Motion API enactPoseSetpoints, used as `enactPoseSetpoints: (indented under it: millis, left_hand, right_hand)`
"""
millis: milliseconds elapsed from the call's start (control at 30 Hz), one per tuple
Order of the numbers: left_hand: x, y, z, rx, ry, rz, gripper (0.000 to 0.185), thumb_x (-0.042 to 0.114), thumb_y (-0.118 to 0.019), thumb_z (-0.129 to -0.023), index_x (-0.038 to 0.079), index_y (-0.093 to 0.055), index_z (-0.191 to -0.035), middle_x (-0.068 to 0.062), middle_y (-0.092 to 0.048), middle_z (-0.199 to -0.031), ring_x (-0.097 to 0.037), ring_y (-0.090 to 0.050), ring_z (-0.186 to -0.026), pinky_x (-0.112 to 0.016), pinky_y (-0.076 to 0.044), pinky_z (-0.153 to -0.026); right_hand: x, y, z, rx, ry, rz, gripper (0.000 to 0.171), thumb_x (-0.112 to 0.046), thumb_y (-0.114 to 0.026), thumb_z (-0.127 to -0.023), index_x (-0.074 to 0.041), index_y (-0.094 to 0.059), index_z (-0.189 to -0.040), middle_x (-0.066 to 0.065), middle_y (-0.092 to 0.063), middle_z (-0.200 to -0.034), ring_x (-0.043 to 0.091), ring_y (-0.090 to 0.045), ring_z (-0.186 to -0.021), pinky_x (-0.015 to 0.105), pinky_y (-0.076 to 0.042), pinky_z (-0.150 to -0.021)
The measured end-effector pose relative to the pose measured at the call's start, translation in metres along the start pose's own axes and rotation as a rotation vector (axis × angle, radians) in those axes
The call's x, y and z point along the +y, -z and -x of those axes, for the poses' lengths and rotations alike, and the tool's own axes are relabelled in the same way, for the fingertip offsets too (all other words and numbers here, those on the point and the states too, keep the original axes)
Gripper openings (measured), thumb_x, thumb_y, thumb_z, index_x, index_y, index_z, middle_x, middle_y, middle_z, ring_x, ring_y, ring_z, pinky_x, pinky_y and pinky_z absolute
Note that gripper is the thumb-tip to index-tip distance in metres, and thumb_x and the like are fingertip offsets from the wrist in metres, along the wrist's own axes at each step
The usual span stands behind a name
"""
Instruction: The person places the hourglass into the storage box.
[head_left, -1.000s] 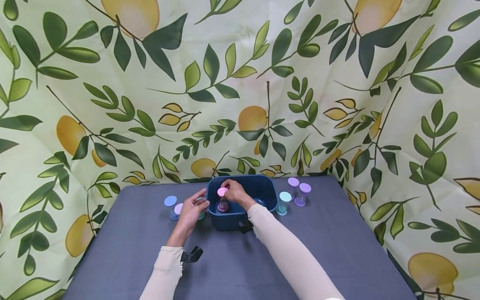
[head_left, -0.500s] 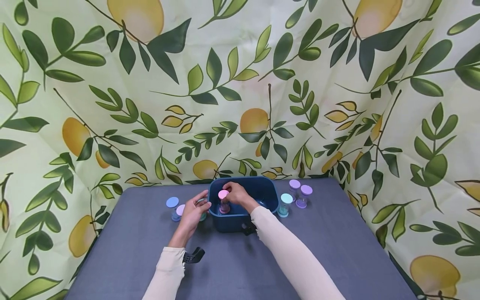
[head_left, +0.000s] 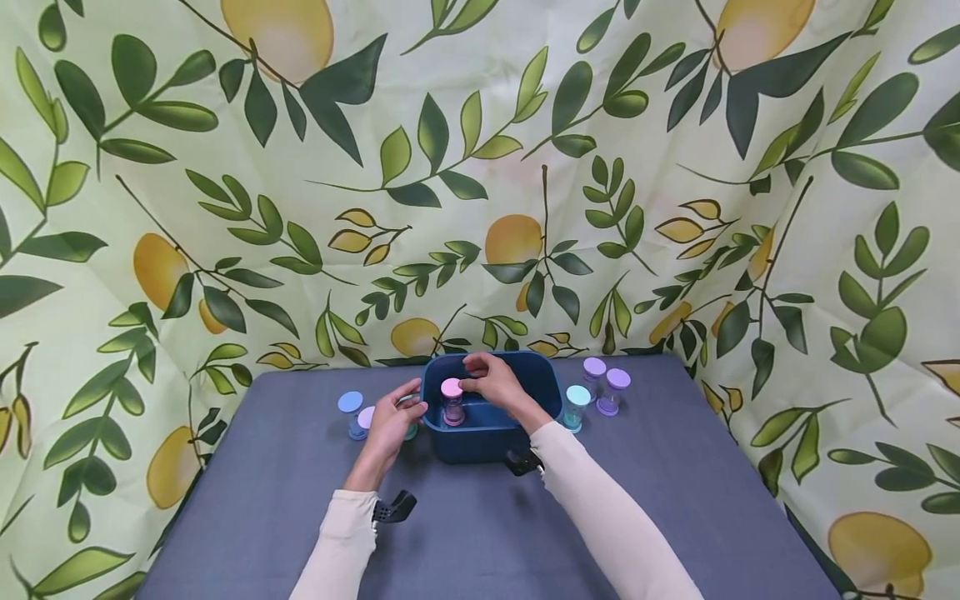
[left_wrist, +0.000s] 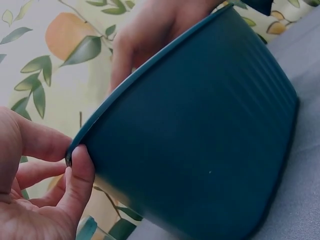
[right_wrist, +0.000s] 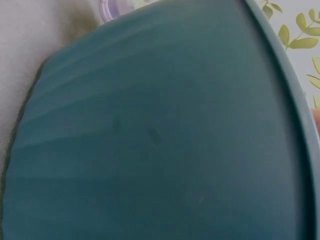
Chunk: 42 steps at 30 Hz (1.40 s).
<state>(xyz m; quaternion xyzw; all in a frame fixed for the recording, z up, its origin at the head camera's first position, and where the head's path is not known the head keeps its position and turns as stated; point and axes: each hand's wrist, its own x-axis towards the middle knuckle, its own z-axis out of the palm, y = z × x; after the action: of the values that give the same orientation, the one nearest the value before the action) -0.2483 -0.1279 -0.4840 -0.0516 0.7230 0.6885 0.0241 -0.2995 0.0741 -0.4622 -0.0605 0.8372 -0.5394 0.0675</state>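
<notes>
At frame centre, the left hand [head_left: 392, 421] pinches the blue tub's [head_left: 480, 437] left rim; the right hand [head_left: 497, 382], fingers relaxed, touches the pink-capped timer [head_left: 452, 402] inside. Bare counter [head_left: 465, 542] lies below.

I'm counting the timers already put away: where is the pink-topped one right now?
In the head view the pink timer stands upright inside the blue bin, at its left end, with the right hand at its cap.
</notes>
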Motion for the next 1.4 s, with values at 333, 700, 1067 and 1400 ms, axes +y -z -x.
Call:
enactPoseSetpoints:
  millis: [333,700,1067,1400]
  left_hand:
    - [0.000,0.000,0.000,-0.015,-0.008,0.013,0.050,0.000,-0.061,-0.092,0.007,-0.053,-0.141,-0.015,-0.054,-0.136,-0.014,-0.056,-0.104,-0.036,-0.054,-0.084]
    - [-0.004,-0.001,-0.001,-0.017,-0.015,0.014,0.050,0.003,-0.062,-0.092,0.008,-0.053,-0.141,-0.016,-0.055,-0.138,-0.016,-0.056,-0.106,-0.037,-0.054,-0.087]
    - [-0.002,-0.001,-0.002,-0.009,-0.014,0.006,0.050,0.002,-0.061,-0.092,0.008,-0.052,-0.142,-0.014,-0.054,-0.138,-0.018,-0.056,-0.108,-0.046,-0.051,-0.094]
    - [-0.003,0.001,-0.001,-0.012,-0.005,0.008,0.050,0.002,-0.061,-0.093,0.009,-0.052,-0.142,-0.014,-0.055,-0.139,-0.017,-0.056,-0.108,-0.039,-0.053,-0.089]
  right_hand:
    - [-0.004,0.019,0.028,0.048,0.112,-0.056,0.038,-0.017,-0.072,-0.089,-0.011,-0.061,-0.125,0.007,-0.064,-0.125,0.027,-0.058,-0.123,0.047,-0.050,-0.100]
    - [-0.004,0.034,0.052,0.154,0.242,-0.095,0.043,-0.012,-0.070,-0.090,-0.004,-0.056,-0.130,0.014,-0.062,-0.126,0.026,-0.060,-0.119,0.041,-0.053,-0.098]
    - [0.007,0.056,0.071,0.287,0.313,-0.117,0.039,-0.011,-0.066,-0.093,-0.003,-0.055,-0.130,0.019,-0.059,-0.129,0.029,-0.059,-0.120,0.024,-0.053,-0.090]
    - [0.001,0.082,0.100,0.392,0.382,-0.021,0.035,-0.002,-0.063,-0.093,0.004,-0.056,-0.126,0.024,-0.061,-0.123,0.041,-0.060,-0.114,0.017,-0.051,-0.087]
